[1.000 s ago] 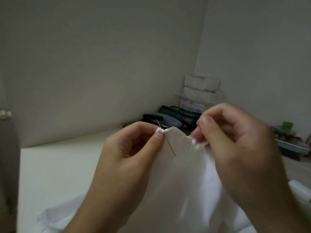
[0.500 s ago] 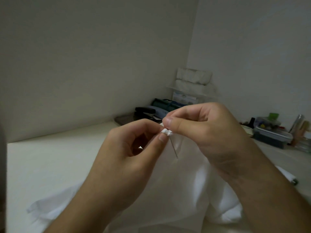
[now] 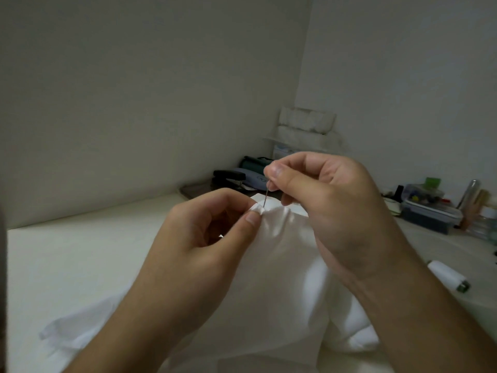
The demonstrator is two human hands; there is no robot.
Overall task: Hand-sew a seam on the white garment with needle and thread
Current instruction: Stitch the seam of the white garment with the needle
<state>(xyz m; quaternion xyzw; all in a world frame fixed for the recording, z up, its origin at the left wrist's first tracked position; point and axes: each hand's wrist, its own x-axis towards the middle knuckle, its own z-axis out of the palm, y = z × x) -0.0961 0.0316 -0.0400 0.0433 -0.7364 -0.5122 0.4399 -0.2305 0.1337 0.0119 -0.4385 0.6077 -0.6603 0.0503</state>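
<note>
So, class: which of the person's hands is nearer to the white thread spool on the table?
Right. The right hand, pinching the needle, is on the white thread spool's side; the left hand grips the garment farther away.

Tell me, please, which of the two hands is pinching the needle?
The right hand pinches the needle from above; the left hand only grips the white garment's folded edge.
</note>
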